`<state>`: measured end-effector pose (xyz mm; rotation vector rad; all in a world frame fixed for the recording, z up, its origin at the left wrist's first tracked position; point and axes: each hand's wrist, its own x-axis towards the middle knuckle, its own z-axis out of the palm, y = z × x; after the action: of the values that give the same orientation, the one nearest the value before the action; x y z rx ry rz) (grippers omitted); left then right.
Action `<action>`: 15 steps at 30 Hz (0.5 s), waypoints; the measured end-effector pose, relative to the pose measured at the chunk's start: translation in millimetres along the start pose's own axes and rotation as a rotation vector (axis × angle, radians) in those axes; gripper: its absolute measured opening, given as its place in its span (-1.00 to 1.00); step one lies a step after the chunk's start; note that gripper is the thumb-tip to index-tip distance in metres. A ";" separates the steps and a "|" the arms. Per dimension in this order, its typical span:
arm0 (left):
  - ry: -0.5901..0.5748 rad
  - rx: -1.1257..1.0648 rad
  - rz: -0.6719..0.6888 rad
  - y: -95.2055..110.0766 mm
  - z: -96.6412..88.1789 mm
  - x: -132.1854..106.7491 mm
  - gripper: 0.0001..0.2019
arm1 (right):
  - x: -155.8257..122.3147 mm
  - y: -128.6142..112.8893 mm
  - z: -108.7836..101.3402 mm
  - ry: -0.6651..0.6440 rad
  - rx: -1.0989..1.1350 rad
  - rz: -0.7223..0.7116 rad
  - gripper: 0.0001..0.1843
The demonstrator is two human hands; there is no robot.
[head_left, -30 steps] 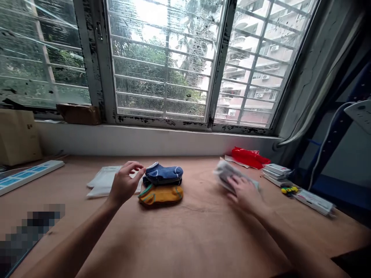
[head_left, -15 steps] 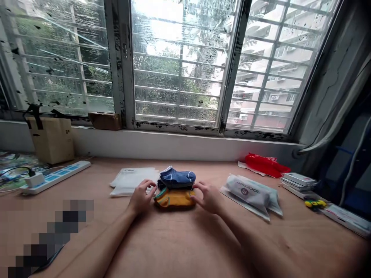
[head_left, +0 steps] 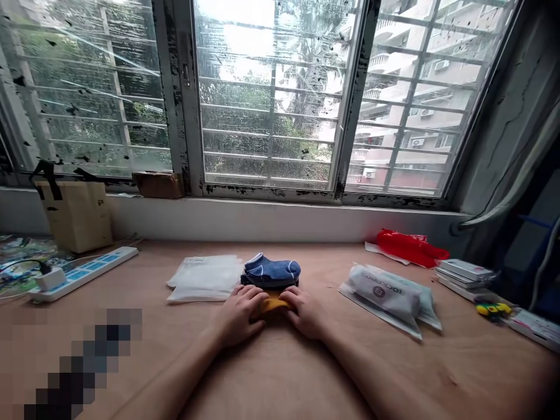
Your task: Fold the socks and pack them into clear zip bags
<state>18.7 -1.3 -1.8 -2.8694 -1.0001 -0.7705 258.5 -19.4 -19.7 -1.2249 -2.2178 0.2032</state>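
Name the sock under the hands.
The yellow sock, lower of the two: the left hand and right hand cover it, while the blue striped sock on top is uncovered.

The top sock (head_left: 271, 271) is being kept on the lower sock (head_left: 273, 303) in the middle of the table (head_left: 472, 373). The lower sock is being held between the left hand (head_left: 238, 315) and the right hand (head_left: 304, 312). Flat plastic bags (head_left: 205, 279) are being kept just left of the socks, and a filled bag (head_left: 385, 297) is being kept to their right. A power strip (head_left: 83, 273) is being kept at the far left, and a stack of flat boxes (head_left: 464, 273) at the far right.
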 end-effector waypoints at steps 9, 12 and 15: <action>-0.024 0.075 0.013 2.4 0.5 -1.1 -0.58 | -5.9 -7.2 -7.4 0.018 0.052 0.038 -0.62; 0.049 0.010 -0.051 6.1 2.2 -0.5 -0.64 | -7.8 -14.5 -7.3 0.025 0.005 -0.005 -0.24; 0.169 -0.183 -0.196 7.4 1.6 -2.8 -0.69 | -7.2 -21.9 -6.9 0.039 0.004 -0.020 -0.43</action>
<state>21.9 -8.6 -3.3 -2.8178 -1.2620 -1.1540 249.5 -38.6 -8.4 -1.1948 -2.1943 0.1741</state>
